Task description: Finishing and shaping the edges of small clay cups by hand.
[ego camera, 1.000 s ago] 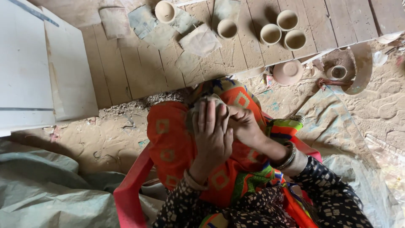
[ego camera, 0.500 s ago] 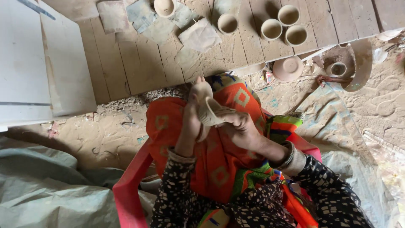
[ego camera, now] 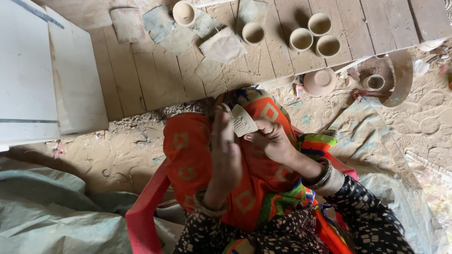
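My right hand (ego camera: 270, 141) pinches a small pale clay cup (ego camera: 243, 121); my left hand (ego camera: 225, 150) steadies its other side, fingers grasping. Beyond them, finished clay cups (ego camera: 310, 35) stand on planks (ego camera: 155, 75).

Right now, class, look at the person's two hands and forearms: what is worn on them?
The left hand has a pale bangle at the wrist. The right hand has painted nails and stacked metal bangles over a pale cuff. Both sleeves are dark with a small light print.
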